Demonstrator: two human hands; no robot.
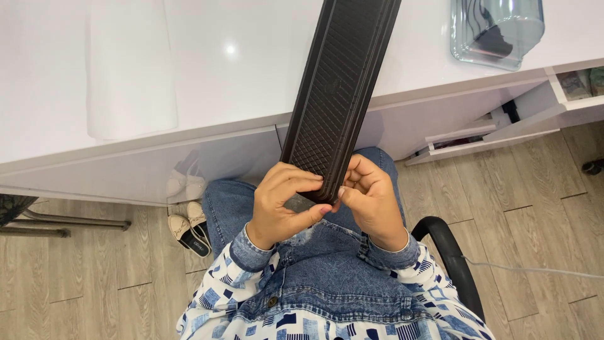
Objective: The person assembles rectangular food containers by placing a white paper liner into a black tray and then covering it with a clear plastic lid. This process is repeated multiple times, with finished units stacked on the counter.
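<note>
Clearly, both hands meet at the near end of one long dark strip.

Strip: a long, narrow, dark brown moulded strip (336,88) with a fine criss-cross pattern down its middle and raised ribs along both edges; it runs from the person's lap up and away over the desk edge, leaning a little to the right, and leaves the top of the view.

Left hand: the left hand (283,204) is closed on the strip's near end, fingers curled over the patterned face, thumb underneath; its grip holds the strip.

Right hand: the right hand (371,198) holds the same end from the right side, fingers bent against the edge; its grip is also shut on the strip.

Desk: a glossy white desk (251,69) lies across the top of the view, with a bright spot of reflected light.

Paper: a white, tall, slightly flared sheet or bag (129,69) lies on the desk at far left, well apart from the strip.

Container: a clear bluish plastic container (497,28) with rounded corners sits at the desk's far right, something dark inside.

Drawer: an open white drawer (569,94) at right holds small packages, too blurred to tell.

Shoes: pale shoes (189,220) lie on the wooden floor (94,283) under the desk.

Chair: a black armrest (450,258) curves beside the right sleeve.
</note>
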